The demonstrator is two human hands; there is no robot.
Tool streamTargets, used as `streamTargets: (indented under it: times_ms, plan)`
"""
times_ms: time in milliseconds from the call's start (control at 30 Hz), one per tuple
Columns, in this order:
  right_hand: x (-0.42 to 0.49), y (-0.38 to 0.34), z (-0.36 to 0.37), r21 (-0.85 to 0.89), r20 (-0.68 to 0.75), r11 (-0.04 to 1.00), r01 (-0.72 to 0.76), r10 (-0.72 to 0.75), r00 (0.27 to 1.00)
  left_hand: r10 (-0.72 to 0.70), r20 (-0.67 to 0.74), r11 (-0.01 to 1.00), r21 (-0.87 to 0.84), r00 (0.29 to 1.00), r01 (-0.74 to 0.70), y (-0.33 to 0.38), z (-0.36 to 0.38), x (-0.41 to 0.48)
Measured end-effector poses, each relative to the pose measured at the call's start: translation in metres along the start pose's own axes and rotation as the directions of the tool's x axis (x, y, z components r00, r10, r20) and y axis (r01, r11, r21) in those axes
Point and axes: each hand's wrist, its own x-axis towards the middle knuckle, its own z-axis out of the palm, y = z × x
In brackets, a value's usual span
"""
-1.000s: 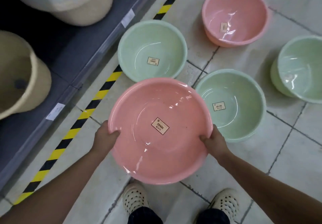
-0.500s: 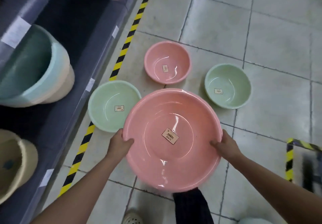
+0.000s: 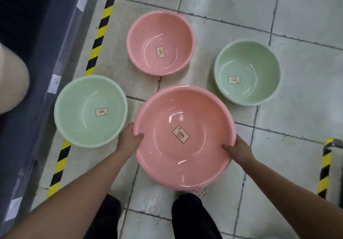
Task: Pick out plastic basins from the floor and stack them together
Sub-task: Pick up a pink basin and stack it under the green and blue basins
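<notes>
- A person's dark trouser legs [image 3: 191, 216] and the toe of a perforated shoe [image 3: 199, 190] stand at the bottom of the frame on the tiled floor [image 3: 222, 15].
- Both bare arms reach forward. The left hand [image 3: 128, 138] grips the left rim of the large pink basin [image 3: 185, 160], thumb hooked inside. The right hand [image 3: 239, 149] grips the right rim the same way.
- The large pink basin is held level above the floor at lower centre, mouth up, a label on its bottom.
- Since a second ago the grip is unchanged, but the view has drawn up and back, and the basin appears lifted away from the floor.
- A green basin that lay just beside its right edge then is not in view now. Whether it sits hidden beneath the held basin cannot be told.
- On the floor at centre left, a green basin [image 3: 89, 110] sits just beside the left hand.
- At centre right, a second green basin [image 3: 246, 73] sits apart from the others.
- At upper centre, a small pink basin [image 3: 160, 43] rests mouth up beyond the held one.
- Yellow-and-black tape [image 3: 100, 32] runs along a dark shelf [image 3: 37, 52] at the left.
- Judgement: the first basin is in hand, and the three smaller ones in view are still to be stacked.
</notes>
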Motion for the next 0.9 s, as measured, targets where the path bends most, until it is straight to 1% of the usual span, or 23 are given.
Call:
streamTargets:
  times_ms: [100, 267, 367, 533, 700, 800, 900]
  plan:
    - [0.045, 0.018, 0.023, 0.003, -0.015, 1.000, -0.024, 0.024, 1.000, 0.023, 0.010, 0.998, 0.055, 1.000, -0.024, -0.010, 0.027, 0.040]
    - [0.098, 0.053, 0.063, 0.001, -0.033, 0.998, -0.069, 0.069, 0.997, 0.024, 0.056, 0.996, 0.081, 0.998, -0.028, -0.042, 0.062, 0.088]
    - [0.117, 0.074, 0.086, 0.002, -0.027, 0.997, -0.075, 0.075, 0.997, 0.028, 0.071, 0.996, 0.086, 0.997, -0.034, -0.063, 0.073, 0.110]
    - [0.132, 0.098, 0.115, 0.071, -0.043, 0.993, -0.096, 0.099, 0.994, 0.012, 0.090, 0.996, 0.084, 0.996, -0.020, -0.081, 0.090, 0.136]
    - [0.129, 0.099, 0.120, 0.073, -0.055, 0.992, -0.103, 0.107, 0.993, -0.052, 0.095, 0.990, 0.132, 0.994, 0.039, -0.088, 0.095, 0.138]
    - [0.117, 0.088, 0.110, 0.040, -0.078, 0.996, -0.082, 0.085, 0.993, -0.028, 0.068, 0.996, 0.091, 0.997, 0.021, -0.087, 0.087, 0.128]
    - [0.098, 0.061, 0.095, 0.007, -0.110, 1.000, -0.022, 0.023, 0.994, 0.031, 0.048, 0.999, 0.013, 0.998, -0.032, -0.080, 0.064, 0.117]
